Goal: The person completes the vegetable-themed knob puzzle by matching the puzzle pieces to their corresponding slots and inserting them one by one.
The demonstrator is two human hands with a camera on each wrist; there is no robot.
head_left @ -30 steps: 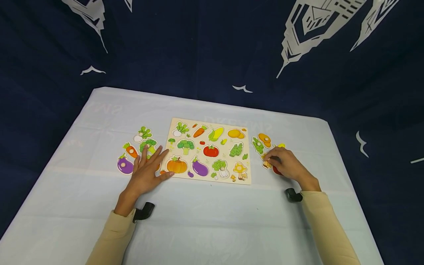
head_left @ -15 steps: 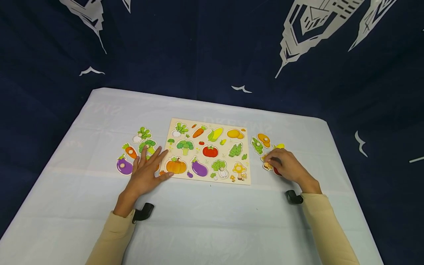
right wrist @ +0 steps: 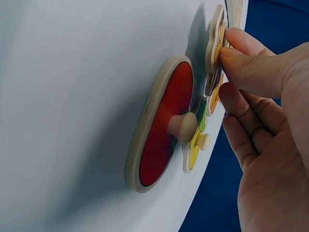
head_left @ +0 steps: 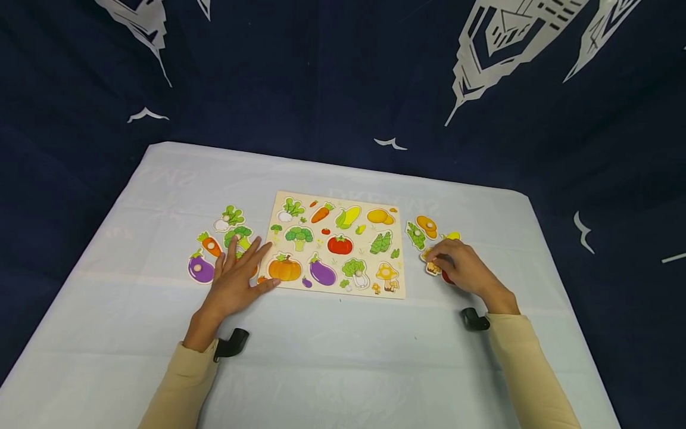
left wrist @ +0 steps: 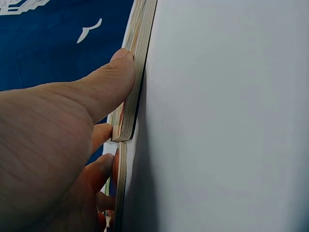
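Note:
My right hand [head_left: 463,268] pinches the mushroom puzzle piece [head_left: 432,270] between thumb and forefinger, to the right of the wooden puzzle board [head_left: 372,256]. In the right wrist view the mushroom piece [right wrist: 215,48] stands just off the white tabletop, its shadow beside it. The red tomato piece [right wrist: 164,121] with its round knob lies close by, partly under the hand in the head view. My left hand [head_left: 238,283] rests with fingers spread over the board's left edge and neighbouring pieces. In the left wrist view the thumb [left wrist: 113,77] lies along the board's edge.
Left of the board lie eggplant [head_left: 201,269], carrot [head_left: 209,243], turnip [head_left: 229,218] and broccoli [head_left: 241,236] pieces. On the right are potato [head_left: 427,226], leafy green [head_left: 415,236] and corn [head_left: 453,236] pieces. A dark blue curtain [head_left: 343,89] hangs behind the table.
The mushroom piece has shifted slightly to the left in the right hand's fingers. The left hand and the board have stayed in place.

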